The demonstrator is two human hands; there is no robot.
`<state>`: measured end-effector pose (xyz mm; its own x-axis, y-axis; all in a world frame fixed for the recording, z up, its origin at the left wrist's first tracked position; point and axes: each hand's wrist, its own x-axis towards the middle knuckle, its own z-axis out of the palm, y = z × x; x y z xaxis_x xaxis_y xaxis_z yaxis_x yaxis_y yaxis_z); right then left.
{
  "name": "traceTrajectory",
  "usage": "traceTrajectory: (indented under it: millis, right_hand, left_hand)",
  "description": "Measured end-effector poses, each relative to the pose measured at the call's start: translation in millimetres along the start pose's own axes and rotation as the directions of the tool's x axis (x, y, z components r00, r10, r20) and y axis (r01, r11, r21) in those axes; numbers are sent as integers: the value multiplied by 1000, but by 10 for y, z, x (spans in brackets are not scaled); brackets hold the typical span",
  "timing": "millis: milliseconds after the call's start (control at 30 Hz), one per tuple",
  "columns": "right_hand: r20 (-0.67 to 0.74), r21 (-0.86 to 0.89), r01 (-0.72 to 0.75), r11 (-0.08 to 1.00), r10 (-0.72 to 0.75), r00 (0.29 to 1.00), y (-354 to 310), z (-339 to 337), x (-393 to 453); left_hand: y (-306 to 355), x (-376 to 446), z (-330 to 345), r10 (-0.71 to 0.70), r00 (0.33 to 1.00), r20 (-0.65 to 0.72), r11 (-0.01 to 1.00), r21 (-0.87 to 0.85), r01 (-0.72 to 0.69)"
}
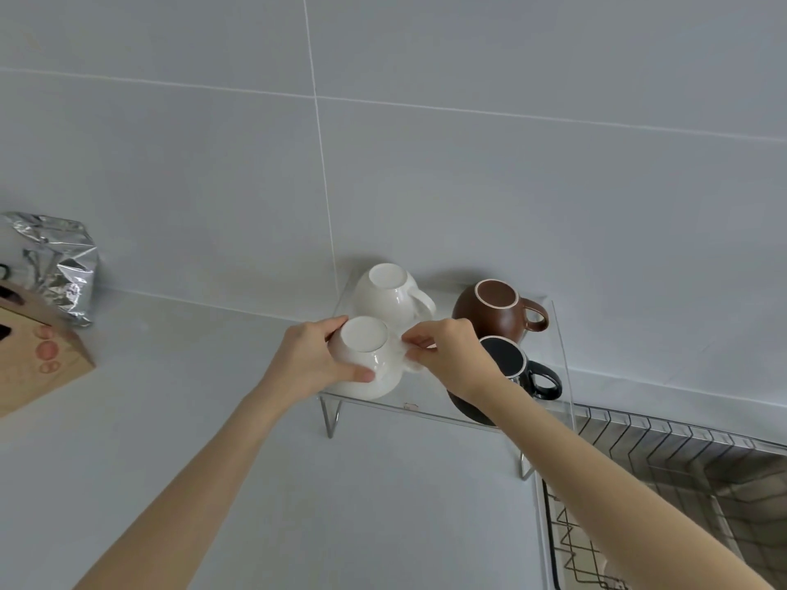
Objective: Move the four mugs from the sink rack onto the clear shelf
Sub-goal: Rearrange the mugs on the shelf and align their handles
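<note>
Several mugs stand upside down on the clear shelf (430, 408). A white mug (387, 293) is at the back left, a brown mug (489, 321) at the back right, and a black mug (517, 366) at the front right, partly behind my right wrist. At the front left sits a second white mug (366, 355). My left hand (311, 359) grips its left side. My right hand (451, 355) pinches its handle, which the fingers mostly hide.
The wire sink rack (664, 483) lies at the lower right, beside the shelf. A crumpled foil bag (59, 266) and a brown paper bag (38, 368) stand at the left on the white counter. A tiled wall rises behind the shelf.
</note>
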<state>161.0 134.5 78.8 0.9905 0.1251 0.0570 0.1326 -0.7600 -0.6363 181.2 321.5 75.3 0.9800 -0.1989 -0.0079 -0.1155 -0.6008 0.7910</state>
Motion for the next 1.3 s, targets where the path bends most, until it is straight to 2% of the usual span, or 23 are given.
traceTrajectory:
  millis: [633, 800, 933, 1000, 1167, 1233, 1300]
  right_hand:
    - [-8, 30, -4, 1000, 5, 1000, 77, 8, -30]
    - [11, 18, -38, 999, 38, 999, 73, -27, 37]
    - [-132, 108, -131, 985, 145, 981, 86, -92, 245]
    - [-169, 71, -170, 983, 179, 969, 133, -124, 397]
    - [-88, -84, -215, 973, 207, 974, 217, -100, 656]
    - [-102, -87, -210, 974, 201, 974, 238, -86, 700]
    - [-135, -39, -217, 975, 209, 968, 276, -86, 732]
  left_hand:
    - [41, -49, -3, -26, 998, 61, 1000, 16, 25]
    - [47, 10, -39, -21, 993, 119, 999, 30, 18]
    - [57, 378, -187, -57, 996, 64, 998, -2, 57]
    - [78, 607, -254, -18, 999, 46, 999, -34, 20]
    - [132, 963, -118, 8, 985, 174, 999, 43, -16]
    - [113, 1033, -50, -5, 977, 215, 999, 47, -5]
    - [61, 1109, 5, 19, 969, 248, 1000, -24, -14]
